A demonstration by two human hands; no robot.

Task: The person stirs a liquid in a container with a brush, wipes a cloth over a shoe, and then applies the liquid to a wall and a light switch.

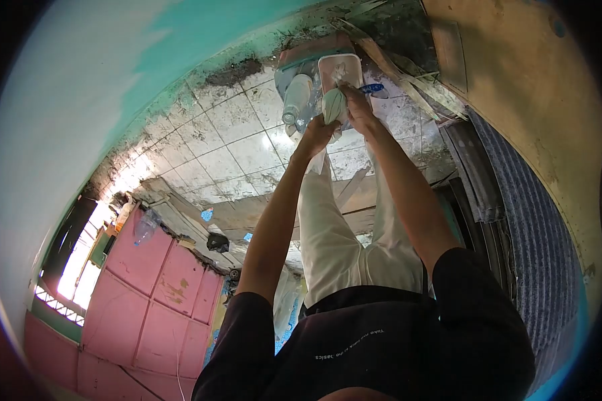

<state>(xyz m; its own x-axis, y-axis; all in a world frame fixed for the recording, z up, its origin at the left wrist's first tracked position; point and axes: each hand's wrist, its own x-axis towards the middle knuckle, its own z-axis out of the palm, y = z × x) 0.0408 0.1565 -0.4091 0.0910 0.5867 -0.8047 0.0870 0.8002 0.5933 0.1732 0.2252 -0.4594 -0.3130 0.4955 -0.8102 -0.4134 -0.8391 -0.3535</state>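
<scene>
A pale object with thin dark lines (334,105), maybe a cloth or pouch, is between my two hands. My left hand (320,134) has its fingers closed at its lower end. My right hand (358,110) pinches its right side, near the top. Just beyond lies a white-rimmed tray (359,64) with whitish material in it. A clear bottle (296,99) lies left of my hands, over a bluish plastic item. Right of the tray, behind my right hand, is a blue object (372,88).
Dirty white tiles (237,120) cover the floor. Wood strips (408,80) lie at the upper right, with corrugated sheets (528,214) below. Pink panels (147,267) stand at lower left, near a clear plastic bottle (145,229) and a black bag (217,242).
</scene>
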